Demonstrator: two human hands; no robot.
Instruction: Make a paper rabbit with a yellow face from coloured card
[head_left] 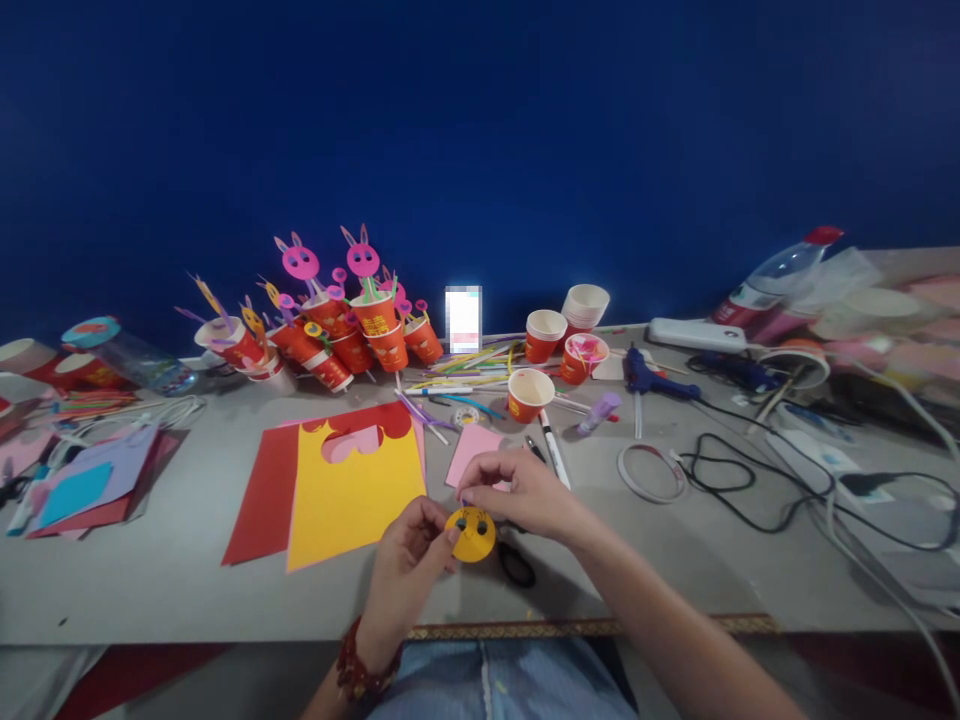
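Near the table's front edge, my left hand [412, 548] pinches a round yellow paper face [475, 543] by its left side. The face has two dark eyes and thin drawn lines. My right hand [521, 488] is closed at the top of the disc, its fingertips pinched around a small purple piece [466, 498], mostly hidden by the fingers. Black-handled scissors [517, 567] lie just right of the disc, partly under the right hand. Beyond that hand, a pink paper sheet [469, 450] lies flat.
Left of my hands lie yellow paper [352, 510] and red paper [259, 490]. Red cups with pink paper rabbits [379, 318] stand at the back. An open paper cup [530, 398], a marker [555, 450], a tape roll [651, 473], a blue glue gun [656, 380] and black cable [750, 480] lie rightward.
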